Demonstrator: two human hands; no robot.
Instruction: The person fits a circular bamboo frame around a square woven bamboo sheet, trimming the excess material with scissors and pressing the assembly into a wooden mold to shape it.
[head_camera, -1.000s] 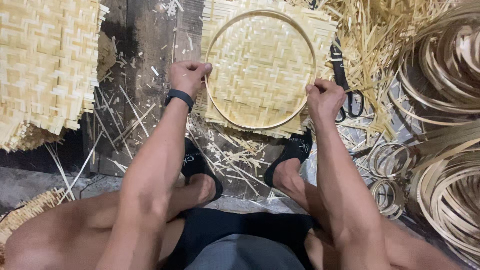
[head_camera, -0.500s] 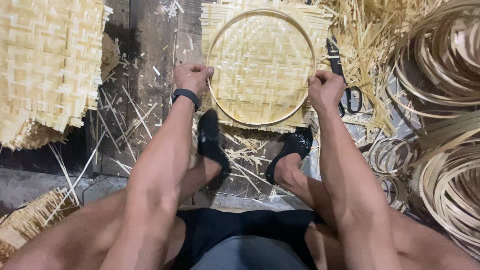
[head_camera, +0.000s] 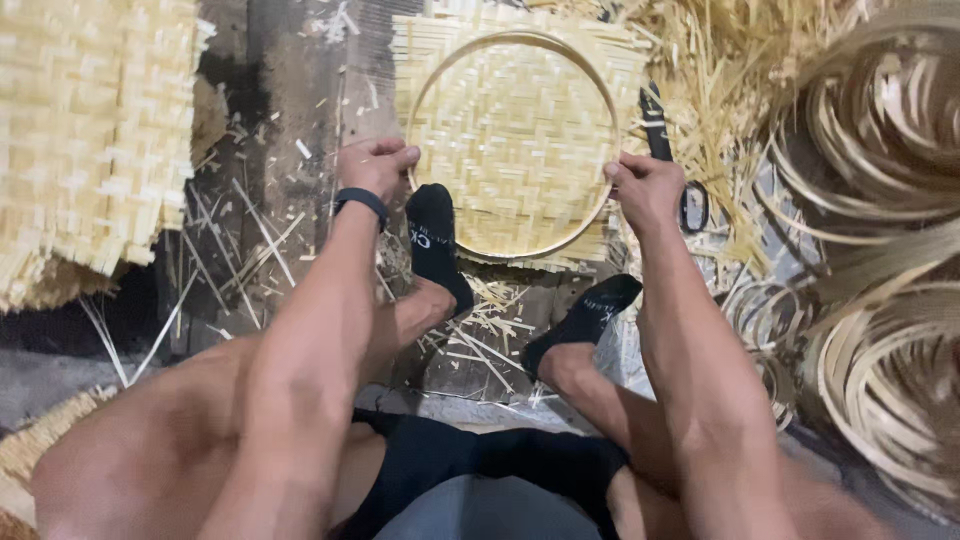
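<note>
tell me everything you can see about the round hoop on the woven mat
The hoop is a thin ring of pale bent strip, likely bamboo. It lies flat on a square woven mat of the same colour, whose frayed corners stick out past it. The left hand pinches its left edge, the right hand its right edge. A foot in a black sock presses on its near-left rim.

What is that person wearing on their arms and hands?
Both arms are bare, with no sleeves, and there are no gloves. The left hand has a dark band around its wrist, like a watch or bracelet. The right hand has nothing on it, and no ring shows on either hand.
</note>
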